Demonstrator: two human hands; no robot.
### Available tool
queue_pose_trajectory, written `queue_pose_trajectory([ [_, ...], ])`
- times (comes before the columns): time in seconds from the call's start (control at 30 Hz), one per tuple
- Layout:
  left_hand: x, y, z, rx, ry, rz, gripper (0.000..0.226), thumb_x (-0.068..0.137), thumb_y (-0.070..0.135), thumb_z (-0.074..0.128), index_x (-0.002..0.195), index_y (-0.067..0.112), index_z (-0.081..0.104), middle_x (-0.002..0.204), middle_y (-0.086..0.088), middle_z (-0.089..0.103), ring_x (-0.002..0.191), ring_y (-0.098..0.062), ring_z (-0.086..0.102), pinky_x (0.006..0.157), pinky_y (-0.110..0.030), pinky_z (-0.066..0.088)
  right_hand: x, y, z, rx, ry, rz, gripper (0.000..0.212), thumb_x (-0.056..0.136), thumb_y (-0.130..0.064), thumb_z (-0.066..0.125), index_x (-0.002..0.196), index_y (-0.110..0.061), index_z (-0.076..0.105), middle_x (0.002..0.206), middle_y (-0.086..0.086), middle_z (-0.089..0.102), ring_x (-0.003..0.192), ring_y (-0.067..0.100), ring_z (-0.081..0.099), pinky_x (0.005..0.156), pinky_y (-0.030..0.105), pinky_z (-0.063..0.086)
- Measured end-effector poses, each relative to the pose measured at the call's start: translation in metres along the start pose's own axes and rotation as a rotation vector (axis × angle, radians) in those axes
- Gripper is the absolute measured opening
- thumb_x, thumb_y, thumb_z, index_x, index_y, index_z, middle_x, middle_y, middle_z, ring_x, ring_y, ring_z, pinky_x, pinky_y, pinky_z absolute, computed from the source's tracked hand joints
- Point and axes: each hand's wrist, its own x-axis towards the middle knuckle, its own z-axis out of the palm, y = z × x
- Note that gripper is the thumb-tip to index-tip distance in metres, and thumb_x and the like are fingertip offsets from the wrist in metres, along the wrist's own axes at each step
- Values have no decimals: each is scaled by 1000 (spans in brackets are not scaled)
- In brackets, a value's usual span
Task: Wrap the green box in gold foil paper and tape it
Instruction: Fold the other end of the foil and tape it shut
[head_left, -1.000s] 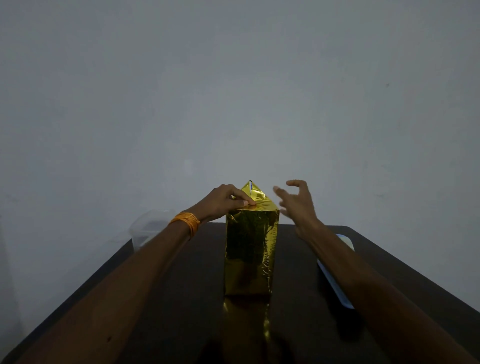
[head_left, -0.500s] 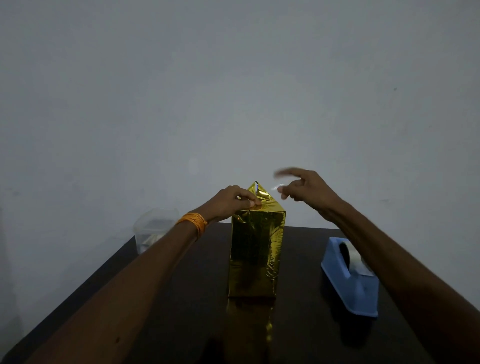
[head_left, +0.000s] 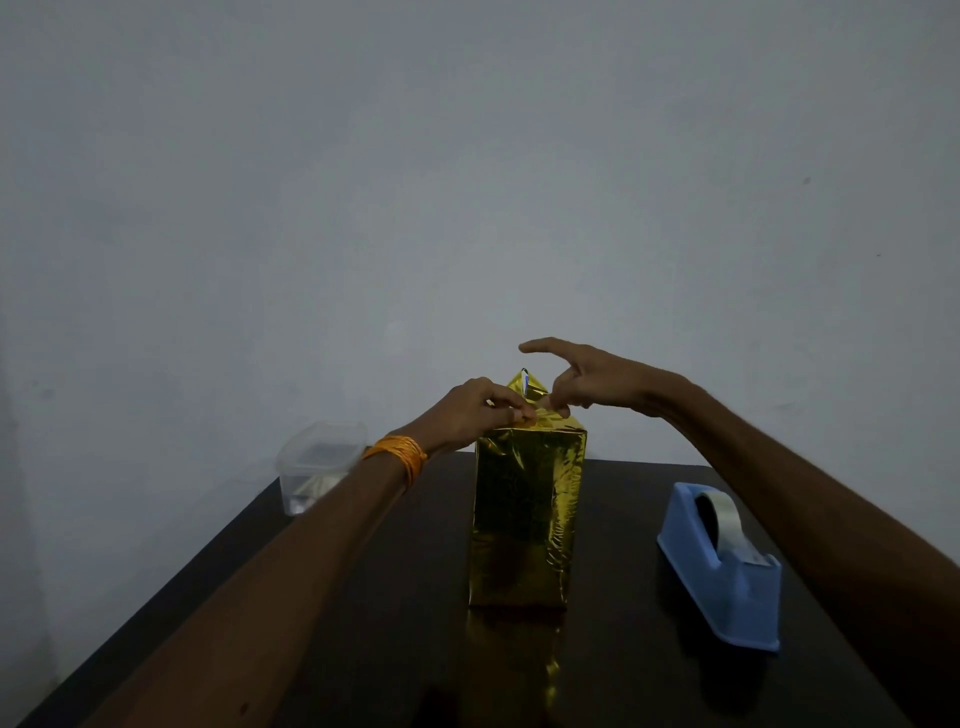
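Note:
The box, fully covered in gold foil, stands upright in the middle of the dark table. A pointed foil flap sticks up at its far top edge. My left hand, with an orange band on the wrist, pinches the folded foil on the box's top. My right hand is at the top right of the box, thumb and a finger pressing a small piece of clear tape onto the fold, index finger stretched out above. No green shows through the foil.
A blue tape dispenser with a roll of clear tape sits to the right of the box. A clear plastic container stands at the table's far left corner. A plain grey wall rises behind the table.
My right hand came back from the dispenser side with a piece of tape and lowered onto the box's top fold. My left hand kept its hold on the foil.

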Motion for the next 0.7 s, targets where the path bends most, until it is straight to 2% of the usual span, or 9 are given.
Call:
queue_pose_trajectory([
  [0.23, 3, -5, 1, -6, 5, -14, 22, 96, 15, 57, 111, 13, 74, 100, -1, 62, 96, -19, 56, 81, -32, 43, 11, 3, 2, -87, -58, 51, 69, 90, -9, 66, 148, -29, 34, 84, 0, 65, 79, 11, 54, 68, 27, 41],
  [0.37, 4, -7, 1, 3, 11, -34, 22, 96, 17, 58, 113, 15, 72, 104, -2, 59, 90, -13, 52, 78, -29, 41, 15, 6, 3, -111, -84, 68, 70, 89, -7, 66, 148, -27, 34, 88, 2, 63, 80, 12, 55, 67, 26, 42],
  [0.5, 5, -9, 0, 24, -2, -28, 22, 96, 19, 59, 114, 17, 72, 106, -3, 59, 91, -13, 52, 76, -29, 42, 18, 6, 5, -133, -68, 58, 74, 89, -2, 66, 151, -21, 31, 91, -13, 50, 77, 9, 53, 68, 20, 40],
  [0.53, 5, -9, 0, 27, -6, -30, 22, 96, 19, 58, 114, 17, 72, 106, -3, 59, 91, -13, 52, 77, -30, 42, 18, 6, 5, -148, -57, 60, 75, 89, -6, 68, 152, -21, 30, 95, -14, 51, 81, 9, 54, 71, 20, 41],
  [0.6, 5, -10, -1, 20, -14, -31, 22, 96, 19, 58, 113, 17, 72, 106, -4, 60, 92, -14, 53, 77, -30, 43, 14, 9, 3, -230, -13, 74, 80, 88, -25, 74, 153, -25, 28, 118, -3, 60, 91, 14, 62, 82, 26, 44],
  [0.63, 5, -10, -1, 15, -17, -27, 22, 96, 19, 58, 113, 16, 72, 106, -4, 61, 92, -15, 52, 76, -30, 42, 11, 13, 2, -282, 19, 88, 82, 86, -36, 75, 153, -28, 29, 125, 2, 58, 88, 15, 64, 82, 27, 44],
  [0.7, 5, -10, -1, 9, -15, -23, 21, 96, 19, 58, 112, 16, 72, 107, -5, 61, 92, -15, 52, 75, -29, 41, 3, 20, 4, -288, 85, 117, 81, 85, -46, 72, 153, -29, 31, 118, -1, 52, 79, 11, 62, 71, 22, 43],
])
